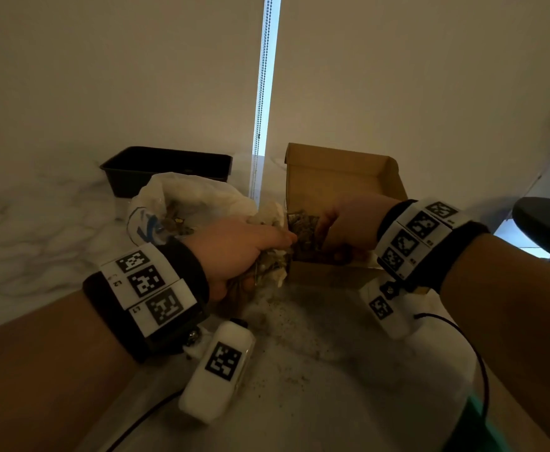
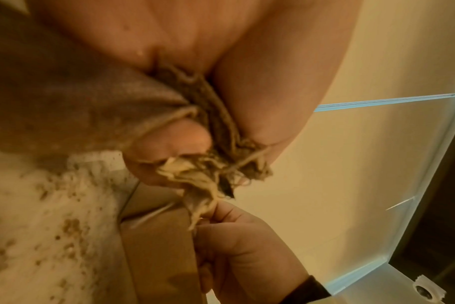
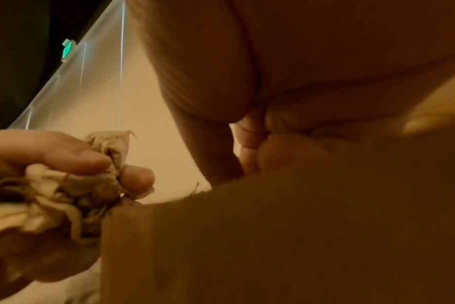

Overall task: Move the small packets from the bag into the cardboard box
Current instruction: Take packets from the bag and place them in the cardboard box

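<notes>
My left hand (image 1: 244, 249) grips a bundle of small packets (image 1: 270, 269), brown burlap tied with twine and pale crumpled pieces (image 2: 216, 170), right at the near left corner of the cardboard box (image 1: 332, 177). The same bundle (image 3: 65, 195) is at the left of the right wrist view. The open box holds dark packets (image 1: 303, 230). My right hand (image 1: 348, 223) reaches into it, its fingers (image 2: 237, 246) curled over the near wall's rim (image 3: 247, 246). A crumpled white plastic bag (image 1: 188, 194) lies open behind my left hand with more packets inside.
A black plastic tray (image 1: 169, 164) stands at the back left against the wall. Crumbs (image 1: 299, 337) are scattered on the marble counter in front of the box. A bead cord (image 1: 262, 109) hangs between tray and box. A dark round object (image 1: 547, 223) sits at the far right.
</notes>
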A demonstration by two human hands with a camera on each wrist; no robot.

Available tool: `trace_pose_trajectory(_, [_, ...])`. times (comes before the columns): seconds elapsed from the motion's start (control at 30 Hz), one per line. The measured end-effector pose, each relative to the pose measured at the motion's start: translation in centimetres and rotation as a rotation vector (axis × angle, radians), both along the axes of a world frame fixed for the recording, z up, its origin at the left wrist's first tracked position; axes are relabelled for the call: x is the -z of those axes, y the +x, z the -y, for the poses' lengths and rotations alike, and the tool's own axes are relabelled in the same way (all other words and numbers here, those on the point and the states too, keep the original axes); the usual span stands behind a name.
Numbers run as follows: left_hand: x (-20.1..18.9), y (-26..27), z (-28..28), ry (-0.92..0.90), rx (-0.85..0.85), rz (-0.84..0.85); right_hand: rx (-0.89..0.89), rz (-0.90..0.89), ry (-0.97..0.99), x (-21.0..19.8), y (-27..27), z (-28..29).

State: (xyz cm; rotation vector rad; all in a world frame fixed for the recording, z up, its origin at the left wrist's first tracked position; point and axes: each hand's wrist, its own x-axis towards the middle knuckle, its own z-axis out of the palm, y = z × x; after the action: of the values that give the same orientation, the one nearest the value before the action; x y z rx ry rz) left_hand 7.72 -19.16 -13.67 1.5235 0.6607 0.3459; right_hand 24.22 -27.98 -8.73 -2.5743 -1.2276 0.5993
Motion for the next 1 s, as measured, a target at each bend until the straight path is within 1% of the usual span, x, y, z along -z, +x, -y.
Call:
trace_pose_trajectory(0.1, [-0.2,-0.3,-0.3,-0.11,-0.038,0.08,0.001,-0.003,0.087,-0.8,0.1,0.5])
trace_pose_trajectory(0.17, [-0.6,-0.6,-0.5,-0.191,-0.055,0.141,-0.009,0.012,0.221,-1.6,0.2,0.7])
trace_pose_trajectory(0.2, [-1.0,-0.7,-0.6,-0.228,-0.061,0.173,-0.011,-0.017,0.309,-2.0,0.2,0.7])
trace_pose_trajectory(0.3, [-2.2,-1.2,-0.7,-0.389,-0.085,0.295,-0.021,-0.182,0.558,-2.6,-0.9,-0.2])
trace_pose_trajectory(0.37, [-2.7,-1.6,-1.0,-0.507,-0.073,0.372,-0.044,-0.292,0.659,-2.6,-1.9,-1.6])
trace_pose_trajectory(0.4, [-2.8,-1.8,-1.1,-0.538,-0.067,0.402,-0.039,-0.384,0.697,-2.4,-2.3,-2.4])
trace_pose_trajectory(0.5, [-2.6,-2.1,-1.6,-0.574,-0.055,0.47,-0.006,-0.682,0.727,-1.4,-3.5,-4.1])
trace_pose_trajectory(0.57, [-2.6,-2.3,-1.7,-0.6,-0.017,0.483,-0.046,-0.819,0.732,-0.2,-4.1,-4.3])
trace_pose_trajectory(0.6, [-2.6,-2.4,-1.7,-0.606,-0.004,0.481,-0.068,-0.858,0.748,0.3,-4.3,-4.2])
trace_pose_trajectory(0.67, [-2.5,-2.6,-1.9,-0.562,0.008,0.44,-0.081,-0.857,0.777,1.3,-4.4,-4.2])
trace_pose_trajectory(0.77, [-2.5,-2.5,-2.0,-0.448,0.023,0.341,-0.111,-0.754,0.767,2.2,-4.2,-4.2])
trace_pose_trajectory(0.87, [-2.7,-2.7,-1.7,-0.376,0.031,0.29,-0.144,-0.631,0.766,2.6,-4.4,-4.2])
trace_pose_trajectory(0.93, [-2.5,-2.6,-1.7,-0.324,0.04,0.276,-0.124,-0.62,0.801,2.7,-4.6,-4.3])
trace_pose_trajectory(1.0, [-2.3,-2.6,-1.9,-0.291,0.037,0.295,-0.107,-0.658,0.836,2.7,-4.5,-4.3])
